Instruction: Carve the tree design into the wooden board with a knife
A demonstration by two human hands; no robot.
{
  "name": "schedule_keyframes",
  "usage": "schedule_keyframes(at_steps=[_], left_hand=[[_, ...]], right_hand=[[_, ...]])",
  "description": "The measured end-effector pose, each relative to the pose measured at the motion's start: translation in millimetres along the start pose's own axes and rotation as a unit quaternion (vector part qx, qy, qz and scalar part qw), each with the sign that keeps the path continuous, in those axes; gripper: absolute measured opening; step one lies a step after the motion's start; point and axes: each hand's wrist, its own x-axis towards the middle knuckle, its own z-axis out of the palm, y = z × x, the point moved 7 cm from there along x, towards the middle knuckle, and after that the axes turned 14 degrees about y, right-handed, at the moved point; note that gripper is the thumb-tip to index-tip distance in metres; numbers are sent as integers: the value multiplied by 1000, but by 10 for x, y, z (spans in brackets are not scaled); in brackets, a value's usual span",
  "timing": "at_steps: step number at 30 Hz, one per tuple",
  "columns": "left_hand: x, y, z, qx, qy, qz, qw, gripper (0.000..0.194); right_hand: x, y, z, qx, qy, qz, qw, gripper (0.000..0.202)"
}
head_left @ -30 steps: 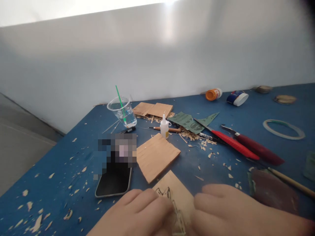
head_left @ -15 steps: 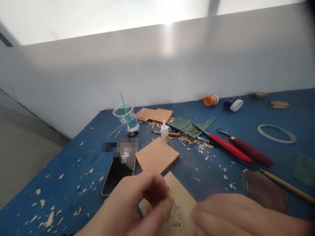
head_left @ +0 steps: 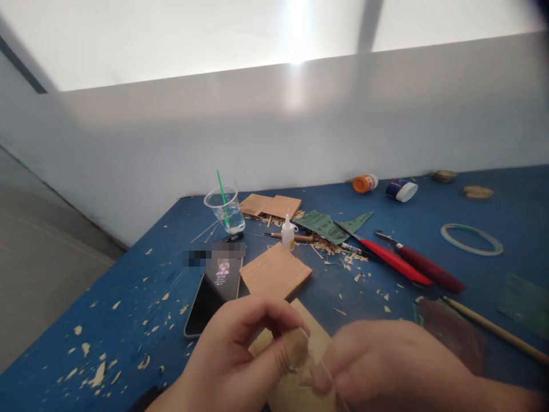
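Note:
A pale flat board lies at the bottom centre, partly hidden by both hands. My left hand is over its left side, thumb and index finger pinched together on something I cannot make out. My right hand, somewhat blurred, is over the board's right side with its fingers closed. A thin light strand shows at the right fingertips, but its ends are unclear. Just beyond the hands lies a square wooden block, with a small white dropper bottle standing behind it.
A phone and a plastic cup of water stand left of centre. To the right are a red-handled knife, a dark red tool, a tape ring and a wooden stick. Shavings litter the blue table.
The view has shifted slightly. My right hand has moved left and closer to my left hand, and a thin strand now shows by its fingertips. My left hand keeps its pinch.

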Motion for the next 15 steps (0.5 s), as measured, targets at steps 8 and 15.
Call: schedule_keyframes(at_steps=[8, 15], left_hand=[[-26, 261, 31, -5, -24, 175, 984, 10], [-27, 168, 35, 7, 2, 117, 993, 15]], right_hand=[[43, 117, 162, 312, 34, 345, 885, 34], [26, 284, 265, 332, 26, 401, 854, 44]])
